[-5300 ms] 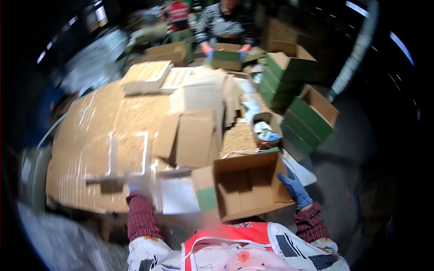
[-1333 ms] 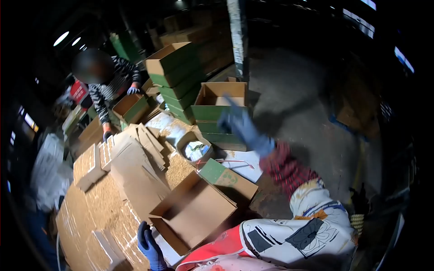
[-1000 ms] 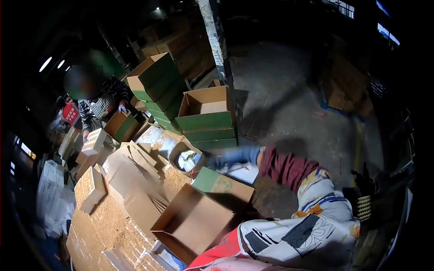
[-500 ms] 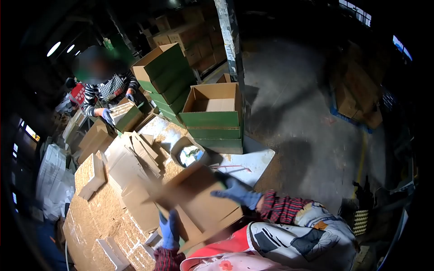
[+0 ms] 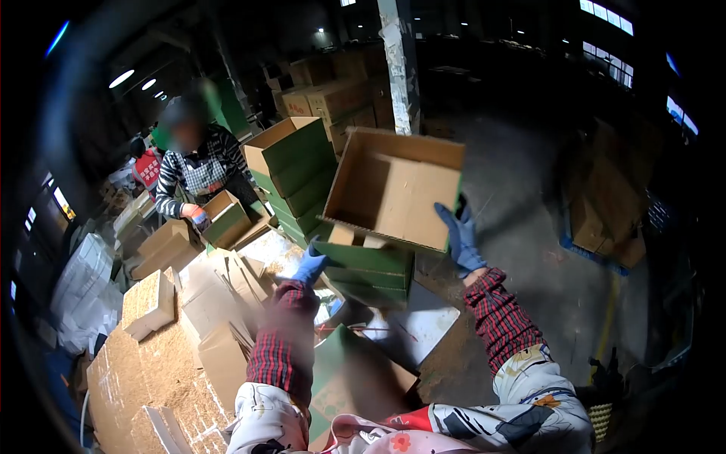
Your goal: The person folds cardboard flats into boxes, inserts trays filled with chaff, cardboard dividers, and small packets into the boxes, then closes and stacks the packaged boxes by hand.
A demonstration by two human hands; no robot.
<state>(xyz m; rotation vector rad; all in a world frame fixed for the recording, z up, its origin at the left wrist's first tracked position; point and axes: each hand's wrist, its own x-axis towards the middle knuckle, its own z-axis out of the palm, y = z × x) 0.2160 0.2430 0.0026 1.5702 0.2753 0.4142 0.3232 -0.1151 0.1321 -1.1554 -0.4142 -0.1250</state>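
Observation:
My right hand (image 5: 460,238), in a blue glove, grips the right side of an open cardboard box (image 5: 404,189), its thumb inside the wall and fingers outside. This box is tilted, its inside toward me, over a stack of green-sided boxes (image 5: 367,276). Blue-gloved too, my left hand (image 5: 308,266) is at the stack's left corner, below the tilted box's lower left corner. Its thumb stands apart from the other fingers, which are partly hidden; whether it touches either box is unclear. Close to my body lies another cardboard box with green sides (image 5: 352,371), partly blurred.
Flat cardboard pieces (image 5: 215,291) lie on the sawdust-covered table (image 5: 151,386). A sawdust-topped block (image 5: 147,303) sits to the left. Across the table, a co-worker (image 5: 200,166) handles a green-sided box (image 5: 227,219). A pillar (image 5: 398,68) rises behind the stacks; a loaded pallet (image 5: 601,204) stands right.
My hands have gone from the cardboard near my body up and away to the stack, where a tilted box is now held. The co-worker's sawdust-topped block is no longer visible in their hands.

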